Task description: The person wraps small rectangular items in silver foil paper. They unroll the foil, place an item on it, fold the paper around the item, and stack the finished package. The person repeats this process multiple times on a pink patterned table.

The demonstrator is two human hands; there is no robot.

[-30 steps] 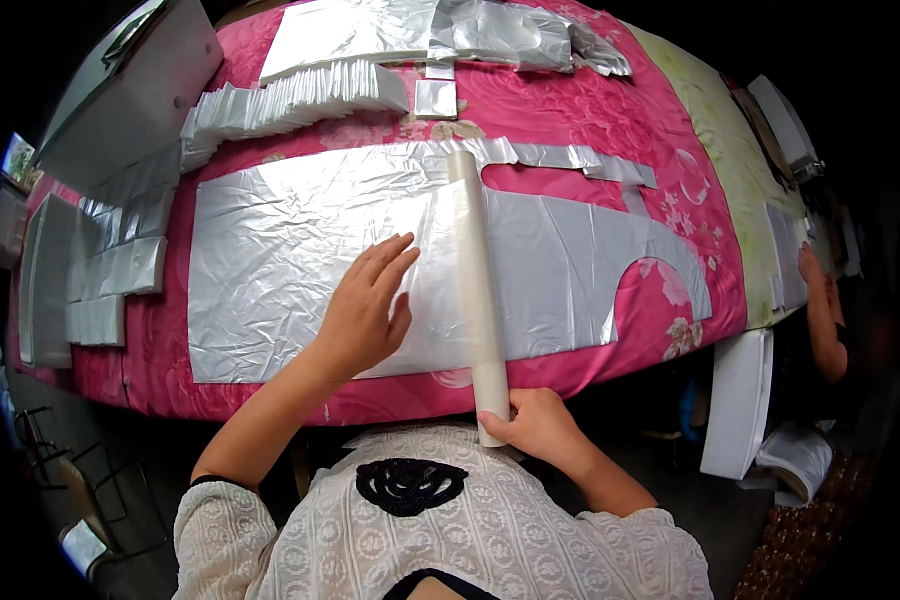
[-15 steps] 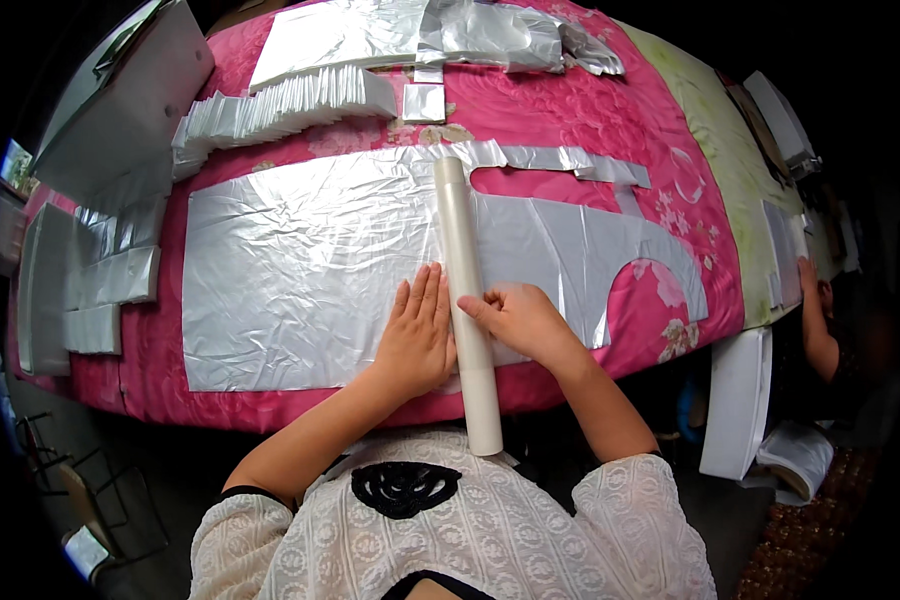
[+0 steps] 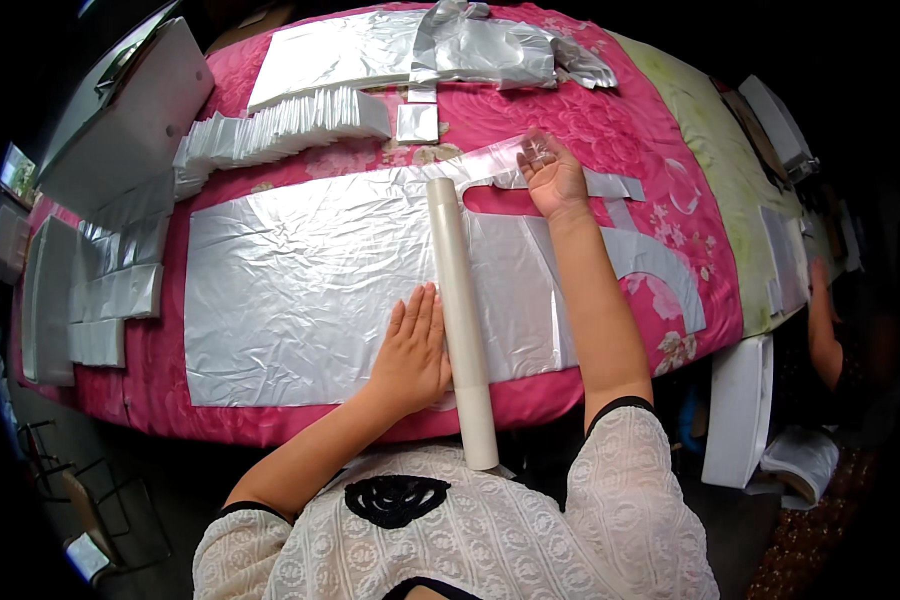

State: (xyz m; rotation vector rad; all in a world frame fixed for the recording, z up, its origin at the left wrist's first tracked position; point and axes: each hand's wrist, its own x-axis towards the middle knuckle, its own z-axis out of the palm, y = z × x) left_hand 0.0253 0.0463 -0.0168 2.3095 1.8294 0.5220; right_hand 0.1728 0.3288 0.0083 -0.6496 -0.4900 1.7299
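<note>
At the left of the pink floral-covered desk [image 3: 160, 385], we see a pale open box [image 3: 50, 300] beside flat stacks of silvery packets [image 3: 120, 285]; these look folded, so we judge them done. Behind them is a taller pale box [image 3: 135, 130], then a slanting row of thin folded pieces [image 3: 280, 132], also apparently finished. In front of us, the silvery film piece [image 3: 290, 290] lies spread and wrinkled across the desk, so we take its folding as not yet done. A further pile of silvery film [image 3: 340, 55] lies at the back, seemingly unfolded work that is left. Our left hand [image 3: 413, 350] lies palm down on the film, its fingers straight and close together, gripping nothing, just beside the pale roll [image 3: 460, 330]. The roll lies across the film, its near end past the desk's edge. Farther right, our right hand [image 3: 555, 180] is at the upper strap of the film, its fingers bent and somewhat spread; we cannot tell whether they pinch it. The curved strap end [image 3: 660, 265] at the right lies flat, not folded in.
</note>
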